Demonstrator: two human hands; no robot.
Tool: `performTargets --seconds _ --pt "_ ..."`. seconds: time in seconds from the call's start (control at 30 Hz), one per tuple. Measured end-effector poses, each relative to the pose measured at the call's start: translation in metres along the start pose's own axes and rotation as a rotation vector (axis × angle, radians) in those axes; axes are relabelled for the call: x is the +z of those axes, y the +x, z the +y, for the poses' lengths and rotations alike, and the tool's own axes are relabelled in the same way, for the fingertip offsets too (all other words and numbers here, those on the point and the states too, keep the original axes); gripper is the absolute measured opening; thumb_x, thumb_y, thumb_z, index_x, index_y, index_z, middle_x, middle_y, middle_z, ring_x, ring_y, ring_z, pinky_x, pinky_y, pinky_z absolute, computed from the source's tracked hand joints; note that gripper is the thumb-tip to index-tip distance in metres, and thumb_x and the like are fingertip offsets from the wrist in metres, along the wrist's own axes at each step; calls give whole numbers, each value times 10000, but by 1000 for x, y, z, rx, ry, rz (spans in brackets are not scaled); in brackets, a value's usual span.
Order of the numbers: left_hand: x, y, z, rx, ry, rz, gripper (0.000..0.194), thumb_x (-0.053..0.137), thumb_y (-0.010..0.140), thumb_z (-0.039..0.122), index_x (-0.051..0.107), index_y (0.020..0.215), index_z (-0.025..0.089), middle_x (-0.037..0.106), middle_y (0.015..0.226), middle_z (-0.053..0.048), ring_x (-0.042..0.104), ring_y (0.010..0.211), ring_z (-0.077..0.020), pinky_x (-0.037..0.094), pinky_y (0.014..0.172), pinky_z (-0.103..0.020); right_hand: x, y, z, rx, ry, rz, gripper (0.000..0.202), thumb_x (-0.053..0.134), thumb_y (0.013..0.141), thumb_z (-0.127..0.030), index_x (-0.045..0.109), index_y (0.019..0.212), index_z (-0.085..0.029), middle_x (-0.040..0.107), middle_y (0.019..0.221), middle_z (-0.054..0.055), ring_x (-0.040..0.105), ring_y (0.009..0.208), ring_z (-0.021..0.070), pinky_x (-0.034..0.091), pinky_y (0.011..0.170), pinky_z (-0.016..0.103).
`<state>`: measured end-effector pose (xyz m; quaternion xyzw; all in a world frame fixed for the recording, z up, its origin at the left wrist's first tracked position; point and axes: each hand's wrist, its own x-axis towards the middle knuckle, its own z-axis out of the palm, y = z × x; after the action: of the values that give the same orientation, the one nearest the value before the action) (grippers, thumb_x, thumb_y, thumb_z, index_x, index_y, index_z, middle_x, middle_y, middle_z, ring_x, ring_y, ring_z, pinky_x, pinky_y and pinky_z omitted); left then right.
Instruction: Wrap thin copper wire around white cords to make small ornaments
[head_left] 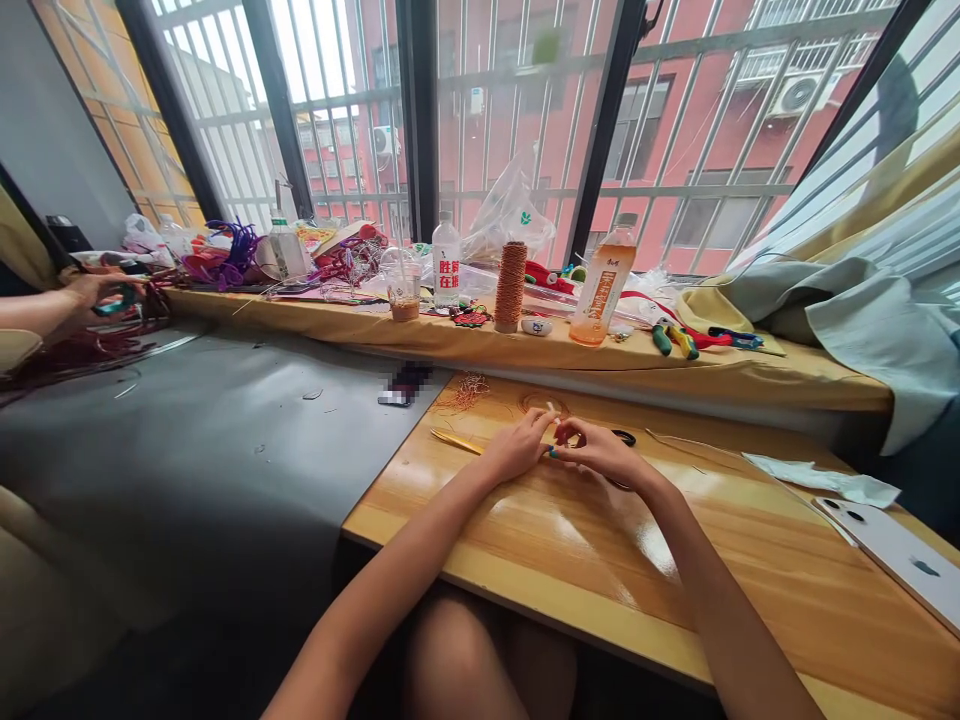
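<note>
My left hand (519, 442) and my right hand (596, 452) meet over the wooden table, fingertips almost touching. Both are closed in a pinch; whatever lies between the fingers is too small to make out. Just behind them rests a loose coil of thin copper-coloured strand (564, 404). A pointed gold blade (456, 440) sticks out left of my left hand, and a black loop (624, 438) shows behind my right hand; the hands hide whether they join. To the far left lies a tangle of short copper-coloured strands (471, 390).
The ledge (465, 325) holds a wound brown spool (510, 288), an orange drink bottle (604, 280), a cup (405, 290) and pliers (675, 340). A white phone (896, 560) and tissue (821, 478) lie right. Another person's hand (97, 290) works at the left.
</note>
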<state>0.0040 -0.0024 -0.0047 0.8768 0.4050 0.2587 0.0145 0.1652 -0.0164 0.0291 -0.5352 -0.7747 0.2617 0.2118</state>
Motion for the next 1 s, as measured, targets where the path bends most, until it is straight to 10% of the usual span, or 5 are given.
performTargets --seconds 0.33,0.7,0.87,1.0 --pt "-3 1 -5 -34 64 -71 323 380 830 266 422 1150 276 516 1044 -24 562 875 -152 451 730 -250 -2 6 12 -7 56 162 178 476 674 -236 512 836 -171 614 796 35 548 739 140 389 675 239" --pt "-6 -2 -1 73 -58 36 397 324 827 146 414 1184 294 496 1184 25 532 969 -120 429 765 -202 10 8 4 17 -68 22 246 386 687 -183 588 827 -182 642 703 15 562 629 143 398 603 248" --pt "-3 4 -6 -182 -204 113 439 371 829 308 302 1258 250 592 1049 -10 574 854 -133 429 710 -232 10 13 10 -60 90 124 260 419 709 -307 572 864 -164 644 793 51 569 773 166 399 717 278" --pt "2 11 -13 -267 -328 -53 349 298 844 367 569 958 179 636 680 -3 574 663 -114 412 626 -200 14 20 18 -91 128 174 304 433 702 -369 566 880 -161 631 851 75 562 807 185 413 709 301"
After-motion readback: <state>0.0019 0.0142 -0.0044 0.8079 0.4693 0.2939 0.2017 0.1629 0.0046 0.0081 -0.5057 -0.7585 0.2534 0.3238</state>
